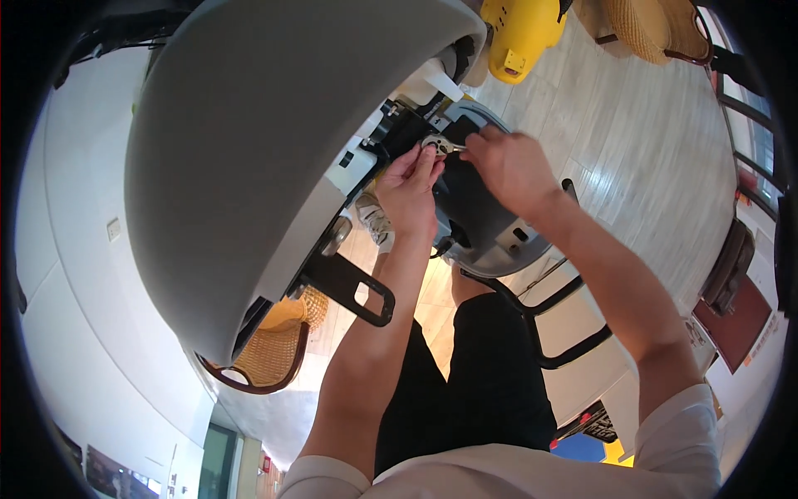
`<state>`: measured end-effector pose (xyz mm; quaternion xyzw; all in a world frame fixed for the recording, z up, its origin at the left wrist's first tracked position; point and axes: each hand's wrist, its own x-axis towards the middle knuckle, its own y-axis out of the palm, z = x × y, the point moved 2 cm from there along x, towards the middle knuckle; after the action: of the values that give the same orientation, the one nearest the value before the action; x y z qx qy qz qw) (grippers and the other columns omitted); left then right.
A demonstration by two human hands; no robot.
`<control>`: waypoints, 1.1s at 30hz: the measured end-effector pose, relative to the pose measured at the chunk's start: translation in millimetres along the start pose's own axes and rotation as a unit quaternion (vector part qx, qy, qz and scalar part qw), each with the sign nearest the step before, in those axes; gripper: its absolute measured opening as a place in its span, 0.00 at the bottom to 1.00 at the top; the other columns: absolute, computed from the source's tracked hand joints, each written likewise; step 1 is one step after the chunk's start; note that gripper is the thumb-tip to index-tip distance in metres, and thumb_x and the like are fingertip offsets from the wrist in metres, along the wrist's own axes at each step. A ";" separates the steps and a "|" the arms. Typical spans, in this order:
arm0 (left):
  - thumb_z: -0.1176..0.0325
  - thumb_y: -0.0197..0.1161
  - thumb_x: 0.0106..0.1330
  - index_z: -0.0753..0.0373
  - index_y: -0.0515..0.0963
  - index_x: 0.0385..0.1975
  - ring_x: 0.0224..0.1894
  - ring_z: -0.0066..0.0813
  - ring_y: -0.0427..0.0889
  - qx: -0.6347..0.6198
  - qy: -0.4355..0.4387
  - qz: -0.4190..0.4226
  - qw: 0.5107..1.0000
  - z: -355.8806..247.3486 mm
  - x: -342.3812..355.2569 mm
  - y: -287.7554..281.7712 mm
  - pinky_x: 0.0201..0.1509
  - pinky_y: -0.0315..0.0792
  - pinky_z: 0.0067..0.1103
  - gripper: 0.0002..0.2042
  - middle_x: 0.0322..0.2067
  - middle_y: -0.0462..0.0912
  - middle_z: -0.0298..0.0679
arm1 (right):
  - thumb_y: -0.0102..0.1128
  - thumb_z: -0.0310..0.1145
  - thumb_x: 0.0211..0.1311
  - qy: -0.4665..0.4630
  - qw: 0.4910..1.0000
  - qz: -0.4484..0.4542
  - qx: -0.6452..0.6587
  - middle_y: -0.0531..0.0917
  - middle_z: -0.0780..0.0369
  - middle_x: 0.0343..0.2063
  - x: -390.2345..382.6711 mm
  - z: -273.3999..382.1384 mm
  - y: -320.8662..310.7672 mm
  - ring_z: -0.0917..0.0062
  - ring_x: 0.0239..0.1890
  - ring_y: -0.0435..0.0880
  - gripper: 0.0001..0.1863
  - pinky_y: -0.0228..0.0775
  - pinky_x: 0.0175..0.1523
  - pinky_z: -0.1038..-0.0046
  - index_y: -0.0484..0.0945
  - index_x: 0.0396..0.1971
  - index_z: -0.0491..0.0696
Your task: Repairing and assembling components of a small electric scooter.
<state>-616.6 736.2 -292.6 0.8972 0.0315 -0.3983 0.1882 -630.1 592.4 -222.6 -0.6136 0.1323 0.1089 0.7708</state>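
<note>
A ratchet wrench (435, 146) is held between my two hands, beside the open underside of a large grey padded shell (274, 133). My left hand (407, 190) has its thumb and fingers closed about the ratchet's round head, pressing it near a black bracket on the shell's edge. My right hand (509, 166) is wrapped round the handle, which points to the right. What the ratchet's drive end meets is hidden by my left fingers. Just beneath the hands lies a grey and black curved plastic panel (490, 223). A black slotted metal plate (349, 287) sticks out from the shell's near end.
A yellow plastic object (522, 40) stands on the floor beyond the shell. Wicker chairs are at the far right (640, 29) and lower left (270, 353). Black metal tubing (553, 363) runs beside my knee. A white wall (83, 274) rises on the left.
</note>
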 end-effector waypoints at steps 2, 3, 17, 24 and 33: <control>0.74 0.65 0.63 0.71 0.78 0.44 0.36 0.25 0.83 -0.003 0.009 -0.001 1.000 -0.3 1.3 1.9 0.43 0.79 0.19 0.11 0.37 0.83 0.40 | 0.57 0.39 0.61 0.040 0.999 -0.002 0.028 0.82 0.56 0.26 -6.5 9.7 15.8 0.61 0.30 0.84 0.10 0.76 0.33 0.62 0.76 0.29 0.47; 0.74 0.65 0.63 0.71 0.79 0.45 0.35 0.24 0.82 -0.002 0.016 -0.003 1.000 -2.2 1.5 3.2 0.42 0.79 0.19 0.12 0.37 0.83 0.40 | 0.57 0.38 0.62 0.081 0.995 -0.003 0.061 0.82 0.54 0.26 -7.8 14.4 23.3 0.58 0.29 0.84 0.10 0.77 0.32 0.60 0.75 0.29 0.46; 0.74 0.70 0.53 0.66 0.84 0.34 0.31 0.37 0.84 0.442 0.286 0.122 0.841 -60.8 14.8 14.0 0.37 0.75 0.23 0.09 0.31 0.84 0.46 | 0.59 0.24 0.62 0.208 0.402 -0.089 0.887 0.82 0.64 0.35 11.0 91.8 96.0 0.83 0.37 0.79 0.07 0.73 0.41 0.78 0.76 0.39 0.42; 0.74 0.65 0.63 0.71 0.79 0.46 0.33 0.18 0.79 0.261 0.184 0.089 0.943 -45.3 5.1 9.0 0.37 0.74 0.15 0.13 0.36 0.84 0.39 | 0.57 0.28 0.62 0.195 0.770 -0.131 0.594 0.81 0.52 0.24 -2.6 59.9 60.9 0.70 0.26 0.81 0.06 0.72 0.32 0.68 0.78 0.34 0.40; 0.76 0.60 0.66 0.70 0.73 0.48 0.40 0.27 0.83 0.039 0.072 0.064 0.995 8.8 -17.2 -14.7 0.46 0.79 0.20 0.12 0.39 0.80 0.40 | 0.56 0.35 0.61 -0.054 0.995 0.024 0.074 0.80 0.58 0.32 1.3 -8.1 -8.3 0.61 0.36 0.83 0.07 0.75 0.40 0.63 0.81 0.31 0.50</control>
<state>-637.5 748.2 -290.1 0.9303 -0.0284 -0.3211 0.1750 -626.7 582.7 -217.2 -0.5443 0.1125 0.1505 0.8175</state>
